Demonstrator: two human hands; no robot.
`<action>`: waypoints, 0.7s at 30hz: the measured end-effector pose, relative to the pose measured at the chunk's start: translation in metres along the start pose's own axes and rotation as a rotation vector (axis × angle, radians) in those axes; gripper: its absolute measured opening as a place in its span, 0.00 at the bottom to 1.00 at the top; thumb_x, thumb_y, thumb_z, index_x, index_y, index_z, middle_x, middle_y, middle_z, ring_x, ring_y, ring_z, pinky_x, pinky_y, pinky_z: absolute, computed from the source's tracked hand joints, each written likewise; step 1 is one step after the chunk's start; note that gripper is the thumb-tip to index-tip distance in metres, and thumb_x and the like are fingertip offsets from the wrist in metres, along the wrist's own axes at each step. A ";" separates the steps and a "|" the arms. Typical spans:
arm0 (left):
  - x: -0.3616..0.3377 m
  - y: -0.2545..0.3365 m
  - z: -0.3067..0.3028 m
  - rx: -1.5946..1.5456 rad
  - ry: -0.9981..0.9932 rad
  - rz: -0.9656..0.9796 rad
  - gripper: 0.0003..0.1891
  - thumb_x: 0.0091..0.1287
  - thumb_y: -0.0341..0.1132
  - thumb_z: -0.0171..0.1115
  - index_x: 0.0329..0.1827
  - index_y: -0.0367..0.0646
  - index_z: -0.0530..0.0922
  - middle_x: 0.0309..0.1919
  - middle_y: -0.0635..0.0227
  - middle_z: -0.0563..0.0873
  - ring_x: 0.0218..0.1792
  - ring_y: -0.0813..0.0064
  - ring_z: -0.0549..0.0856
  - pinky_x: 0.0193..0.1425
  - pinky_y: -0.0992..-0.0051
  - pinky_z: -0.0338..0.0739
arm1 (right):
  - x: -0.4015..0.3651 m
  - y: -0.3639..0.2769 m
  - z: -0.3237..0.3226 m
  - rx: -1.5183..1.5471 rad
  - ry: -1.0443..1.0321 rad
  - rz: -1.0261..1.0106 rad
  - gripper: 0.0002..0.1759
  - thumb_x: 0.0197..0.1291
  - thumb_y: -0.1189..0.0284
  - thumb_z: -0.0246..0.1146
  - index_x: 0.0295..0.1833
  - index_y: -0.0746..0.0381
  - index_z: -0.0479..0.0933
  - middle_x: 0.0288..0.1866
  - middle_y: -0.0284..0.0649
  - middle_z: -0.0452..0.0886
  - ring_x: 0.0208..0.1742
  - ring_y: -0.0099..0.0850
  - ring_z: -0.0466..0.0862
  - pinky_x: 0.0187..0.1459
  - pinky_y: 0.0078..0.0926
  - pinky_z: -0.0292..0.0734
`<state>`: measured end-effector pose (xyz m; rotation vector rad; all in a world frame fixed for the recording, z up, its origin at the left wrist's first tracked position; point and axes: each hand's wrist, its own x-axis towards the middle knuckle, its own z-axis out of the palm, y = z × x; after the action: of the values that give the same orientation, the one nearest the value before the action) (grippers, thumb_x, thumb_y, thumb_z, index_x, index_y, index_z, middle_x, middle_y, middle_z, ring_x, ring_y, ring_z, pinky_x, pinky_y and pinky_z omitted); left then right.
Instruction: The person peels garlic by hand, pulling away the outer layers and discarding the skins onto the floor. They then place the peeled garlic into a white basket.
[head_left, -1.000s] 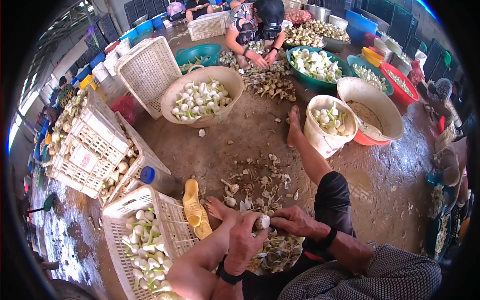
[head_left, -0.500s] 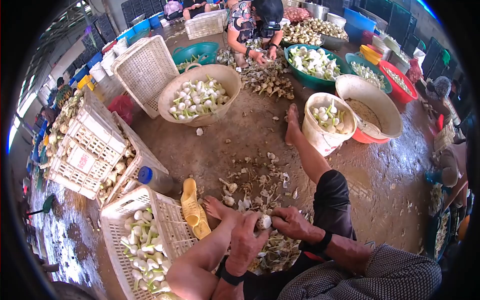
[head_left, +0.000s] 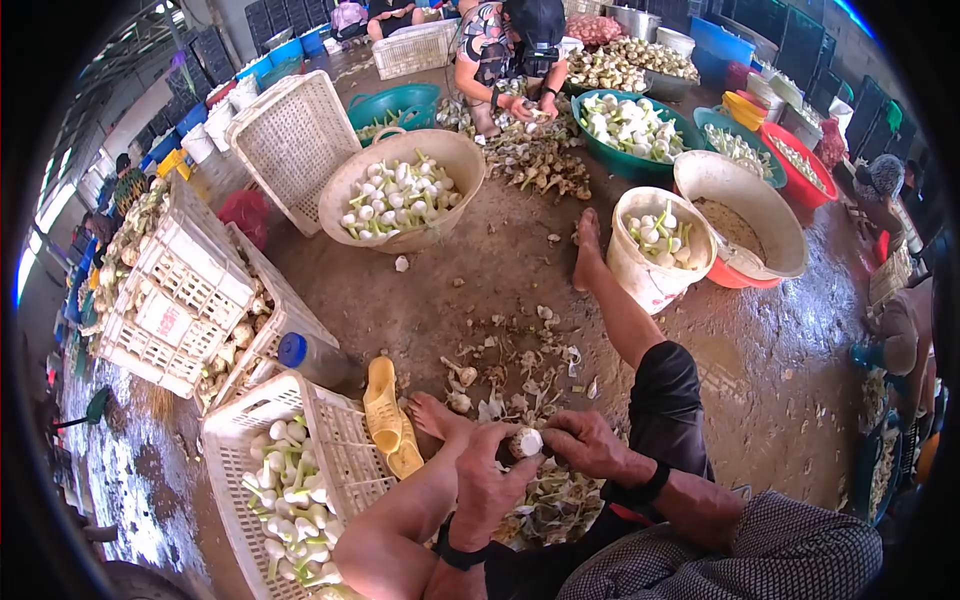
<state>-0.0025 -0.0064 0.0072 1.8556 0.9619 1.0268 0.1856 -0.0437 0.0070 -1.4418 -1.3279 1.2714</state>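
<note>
Between my hands is a garlic bulb [head_left: 527, 443], its pale flat end facing up and right and some dark skin on its left side. My left hand [head_left: 488, 485] is closed round the bulb from the left. Against its right edge press the bent fingers of my right hand [head_left: 592, 445], pinched together; whether a bit of skin is between them is hidden. Beneath both hands lies a heap of garlic peelings [head_left: 560, 500]. Left of my left leg, a white plastic crate [head_left: 350, 450] holds peeled garlic bulbs [head_left: 295, 490] with green stems.
Yellow slippers [head_left: 385, 415] and a blue-lidded jar [head_left: 318, 360] stand by the crate. Ahead are a beige tub [head_left: 330, 205] of garlic and a white bucket [head_left: 640, 275] beside my right foot. Another person [head_left: 505, 60] crouches at a garlic pile [head_left: 540, 165]. Stacked crates [head_left: 180, 310] stand left.
The garlic bulb has turned in my fingers, so its pale flat end shows more fully. Both hands stay in nearly the same place.
</note>
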 end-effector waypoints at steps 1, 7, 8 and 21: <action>-0.001 -0.001 -0.001 -0.062 -0.015 -0.044 0.22 0.53 0.28 0.76 0.50 0.38 0.76 0.44 0.60 0.84 0.42 0.69 0.85 0.45 0.71 0.81 | 0.001 0.001 0.001 -0.040 -0.006 0.008 0.13 0.67 0.67 0.60 0.40 0.68 0.79 0.25 0.39 0.79 0.27 0.25 0.79 0.29 0.31 0.74; -0.001 0.011 -0.019 -0.744 -0.079 -0.429 0.25 0.58 0.26 0.74 0.58 0.32 0.75 0.49 0.63 0.84 0.47 0.75 0.84 0.52 0.74 0.81 | -0.008 0.073 0.016 -0.465 -0.227 -0.182 0.10 0.60 0.69 0.61 0.32 0.65 0.75 0.25 0.55 0.77 0.29 0.52 0.80 0.32 0.45 0.75; -0.002 0.008 -0.021 -0.766 -0.071 -0.410 0.26 0.59 0.25 0.73 0.60 0.31 0.74 0.49 0.63 0.84 0.50 0.73 0.84 0.55 0.74 0.80 | -0.010 0.084 0.018 -0.493 -0.280 -0.223 0.10 0.61 0.69 0.60 0.31 0.65 0.74 0.24 0.54 0.77 0.29 0.52 0.80 0.33 0.46 0.74; -0.002 0.006 -0.018 -1.143 -0.038 -0.377 0.25 0.64 0.28 0.67 0.64 0.31 0.73 0.53 0.59 0.84 0.54 0.70 0.83 0.63 0.69 0.75 | -0.018 -0.001 -0.006 0.008 -0.121 -0.120 0.16 0.69 0.63 0.62 0.45 0.67 0.79 0.30 0.39 0.82 0.33 0.25 0.82 0.36 0.27 0.77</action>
<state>-0.0182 -0.0053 0.0186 0.7098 0.4675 0.9757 0.1918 -0.0605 0.0119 -1.2769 -1.4650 1.3002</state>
